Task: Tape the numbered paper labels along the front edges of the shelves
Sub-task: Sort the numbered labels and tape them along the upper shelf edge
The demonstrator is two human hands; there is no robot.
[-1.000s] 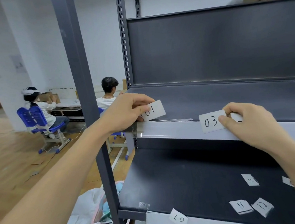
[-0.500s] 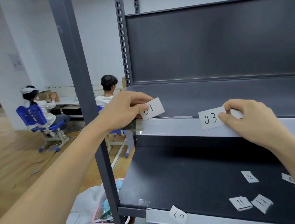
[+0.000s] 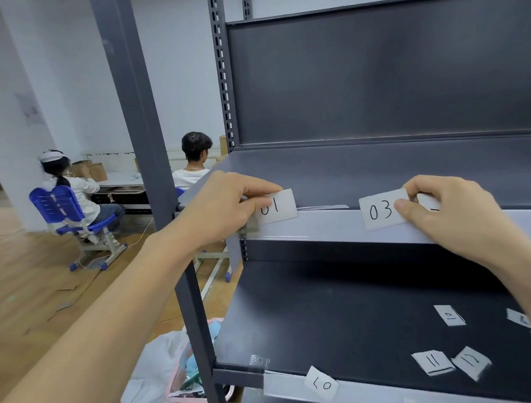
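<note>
white label 03 (image 3: 381,210) (handwritten), label 01 (image 3: 275,207)

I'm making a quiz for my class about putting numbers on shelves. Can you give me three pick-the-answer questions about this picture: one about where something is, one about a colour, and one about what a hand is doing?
1. Where is the 03 label?
A. on the floor
B. against the shelf edge, pinched by the right hand
C. stuck to the wall

2. What colour is the chair in the background?
A. red
B. green
C. blue

3. What is the left hand doing?
A. holding the 01 label
B. hanging empty
C. holding scissors

Answers:
1 B, the thumb presses the paper onto the pale front strip.
2 C, its seat and back are blue.
3 A, its fingers pinch that paper at the shelf's left end.
</note>
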